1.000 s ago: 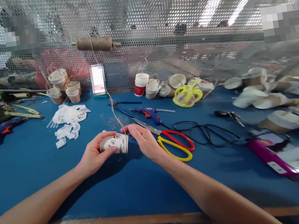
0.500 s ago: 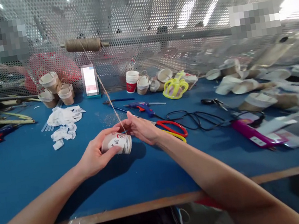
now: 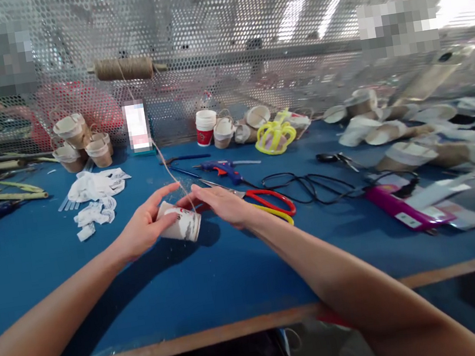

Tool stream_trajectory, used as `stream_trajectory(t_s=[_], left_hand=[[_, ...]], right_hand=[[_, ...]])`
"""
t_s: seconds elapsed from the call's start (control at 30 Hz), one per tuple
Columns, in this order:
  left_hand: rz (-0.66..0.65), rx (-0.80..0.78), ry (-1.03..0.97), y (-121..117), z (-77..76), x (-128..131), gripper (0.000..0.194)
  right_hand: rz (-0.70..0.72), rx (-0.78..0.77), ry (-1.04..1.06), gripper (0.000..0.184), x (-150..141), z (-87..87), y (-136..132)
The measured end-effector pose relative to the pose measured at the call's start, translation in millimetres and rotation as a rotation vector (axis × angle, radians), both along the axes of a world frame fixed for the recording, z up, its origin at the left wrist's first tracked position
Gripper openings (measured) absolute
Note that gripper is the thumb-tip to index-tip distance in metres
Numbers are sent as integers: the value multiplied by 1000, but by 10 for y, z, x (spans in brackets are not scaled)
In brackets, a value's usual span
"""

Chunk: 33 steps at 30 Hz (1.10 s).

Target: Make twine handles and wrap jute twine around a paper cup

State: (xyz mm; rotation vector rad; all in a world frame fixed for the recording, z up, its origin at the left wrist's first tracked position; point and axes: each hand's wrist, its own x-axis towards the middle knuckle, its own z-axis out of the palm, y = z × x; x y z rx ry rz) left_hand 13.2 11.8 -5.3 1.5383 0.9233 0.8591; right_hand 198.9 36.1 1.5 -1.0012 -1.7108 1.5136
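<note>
A printed paper cup (image 3: 181, 227) is tilted on its side just above the blue table. My left hand (image 3: 140, 228) curls around its left end, the thumb along the near side and the index finger lifted off. At the other end my right hand (image 3: 226, 203) has its fingers behind the cup, partly hidden by it. A strand of twine (image 3: 167, 163) runs down from the spool (image 3: 124, 70) to the cup near my right fingertips. The twine sags slightly.
Scissors (image 3: 274, 202), a blue glue gun (image 3: 227, 171) and a black cable (image 3: 310, 185) lie right of my hands. Crumpled white paper (image 3: 96, 187) is on the left. Wrapped cups (image 3: 100, 152) stand near the perforated screen (image 3: 197, 29). A purple power strip (image 3: 396, 211) lies far right.
The cup has tipped, its right end lower. My left index finger has lifted off it, and the twine has gone from taut to slack. The view has shifted slightly.
</note>
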Motion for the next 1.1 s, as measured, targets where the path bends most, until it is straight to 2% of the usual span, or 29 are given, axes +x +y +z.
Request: stream_trajectory(t_s=[0.1, 0.23, 0.33, 0.43, 0.53, 0.7, 0.8, 0.87, 0.97, 1.03, 1.1], left_hand=[[-81, -75, -50, 39, -30, -4, 66], [-57, -4, 47, 101, -31, 7, 59], [-15, 81, 123, 111, -45, 31, 50], [-27, 104, 113, 64, -74, 58, 49], [-65, 112, 94, -4, -95, 74, 45], [-96, 105, 58, -74, -87, 53, 39], [-99, 92, 34, -96, -72, 31, 40], [-98, 102, 31, -105, -59, 23, 40], [-96, 117, 23, -114, -31, 19, 39], [-100, 109, -11, -126, -5, 17, 39], [-108, 78, -68, -147, 27, 11, 37]], right_hand=[[22, 119, -102, 44, -8, -22, -10], [9, 239, -210, 41, -1, -68, 1], [-106, 205, -252, 40, 12, -76, 69], [-229, 119, -237, 40, -8, -19, 245], [-244, 136, -244, 40, -100, 149, 529], [-239, 225, -153, 37, -417, 634, 1003], [-225, 203, -75, 30, -628, 891, 1156], [-224, 187, -49, 25, -733, 976, 1196], [-236, 252, -33, 15, -786, 928, 1174], [-195, 332, -83, 14, -741, 786, 1095], [-98, 364, -182, 21, -641, 589, 955]])
